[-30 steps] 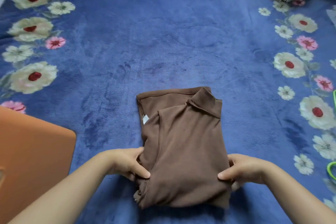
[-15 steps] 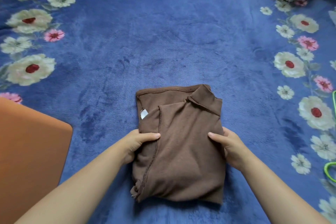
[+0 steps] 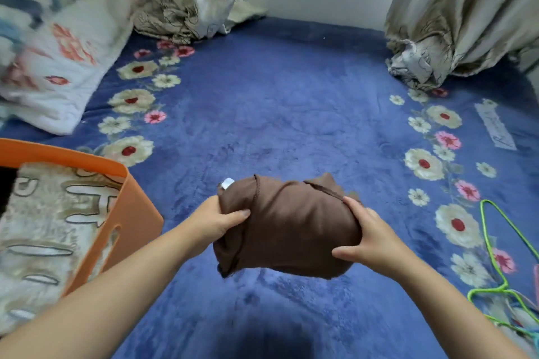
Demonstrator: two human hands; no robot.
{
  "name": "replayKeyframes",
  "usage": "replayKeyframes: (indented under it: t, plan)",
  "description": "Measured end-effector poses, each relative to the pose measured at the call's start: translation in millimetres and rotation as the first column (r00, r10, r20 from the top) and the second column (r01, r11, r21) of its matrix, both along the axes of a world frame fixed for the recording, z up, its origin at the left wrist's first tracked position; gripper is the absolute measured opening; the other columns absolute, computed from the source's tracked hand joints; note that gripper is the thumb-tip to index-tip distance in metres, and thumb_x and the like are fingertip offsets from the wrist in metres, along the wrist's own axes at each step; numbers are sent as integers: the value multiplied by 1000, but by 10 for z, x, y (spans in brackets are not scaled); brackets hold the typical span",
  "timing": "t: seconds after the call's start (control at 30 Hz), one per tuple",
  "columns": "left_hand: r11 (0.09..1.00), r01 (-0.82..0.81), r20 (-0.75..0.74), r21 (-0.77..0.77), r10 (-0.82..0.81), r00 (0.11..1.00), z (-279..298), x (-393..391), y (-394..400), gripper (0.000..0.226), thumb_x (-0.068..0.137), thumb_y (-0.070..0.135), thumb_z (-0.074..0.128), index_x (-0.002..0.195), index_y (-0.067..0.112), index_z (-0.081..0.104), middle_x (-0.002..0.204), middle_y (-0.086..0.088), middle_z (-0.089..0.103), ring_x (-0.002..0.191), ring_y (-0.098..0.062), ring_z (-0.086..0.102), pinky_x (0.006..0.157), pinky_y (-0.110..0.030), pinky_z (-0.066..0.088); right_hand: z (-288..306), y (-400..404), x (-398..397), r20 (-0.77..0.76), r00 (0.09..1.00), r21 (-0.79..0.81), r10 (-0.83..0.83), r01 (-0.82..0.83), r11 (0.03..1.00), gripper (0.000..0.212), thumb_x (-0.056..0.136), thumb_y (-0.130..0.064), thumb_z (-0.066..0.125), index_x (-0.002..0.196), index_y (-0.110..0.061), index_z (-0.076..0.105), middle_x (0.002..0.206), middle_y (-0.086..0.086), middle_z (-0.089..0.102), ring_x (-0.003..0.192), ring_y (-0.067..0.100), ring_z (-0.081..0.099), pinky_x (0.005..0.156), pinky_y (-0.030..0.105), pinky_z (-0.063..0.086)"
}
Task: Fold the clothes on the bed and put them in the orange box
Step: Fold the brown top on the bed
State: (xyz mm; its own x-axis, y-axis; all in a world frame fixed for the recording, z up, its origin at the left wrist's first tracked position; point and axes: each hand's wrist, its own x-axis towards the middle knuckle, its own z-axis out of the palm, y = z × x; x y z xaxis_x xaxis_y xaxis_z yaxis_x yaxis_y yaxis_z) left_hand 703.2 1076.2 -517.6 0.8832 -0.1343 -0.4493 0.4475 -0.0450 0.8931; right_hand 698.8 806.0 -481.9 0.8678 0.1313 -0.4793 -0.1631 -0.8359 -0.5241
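Both hands clasp the folded brown shirt [image 3: 291, 224] above the blue floral blanket [image 3: 291, 114]: the left hand [image 3: 217, 220] grips its left end, the right hand [image 3: 366, 237] its right. The orange box [image 3: 131, 213] sits just left, a beige patterned garment [image 3: 43, 227] inside. Green hangers [image 3: 495, 259] lie right; a pillow [image 3: 67, 73] and curtains [image 3: 455, 14] lie beyond.

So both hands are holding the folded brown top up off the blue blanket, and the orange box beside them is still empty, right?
Not quite: the orange box is not empty. The head view shows a folded cream patterned fabric already inside it. The rest holds: the left hand and right hand grip the folded brown top above the blue blanket.
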Motion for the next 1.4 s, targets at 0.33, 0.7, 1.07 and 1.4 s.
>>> replayKeyframes:
  t: [0.33,0.7,1.07,1.4]
  plan:
    - [955,-63,273,290,-19,962,1922,-676,359,44,87,2,60,118,32,51,112,12,58,114,-13,55,86,-12,43,1668,329,-196,368,900,-7,234,-249,968,38,55,-25,81,89,-14,69,96,-2,47,90,7,45,71,15,30]
    - [802,-61,222,594,-90,971,3147,-1598,875,37,65,6,81,94,17,61,91,-1,64,87,-17,61,74,-26,49,2700,1004,-660,323,922,762,-213,-120,637,44,83,-1,64,95,-37,41,81,1,56,57,-1,57,51,15,48]
    - [931,60,154,359,-123,980,2949,-1711,2430,50,56,8,74,105,2,64,100,-15,69,91,-23,67,77,-27,55,2664,2495,-688,351,936,680,-3,-253,688,31,88,-4,57,90,-35,59,88,-7,58,64,-6,56,57,13,49]
    - [986,9,-62,168,2,998,1470,-1442,3893,48,64,7,76,102,18,49,96,-1,58,85,-13,59,70,-22,49,1587,4230,-177,293,948,361,126,-232,903,49,88,-12,61,130,-32,45,118,-7,51,115,15,48,95,25,38]
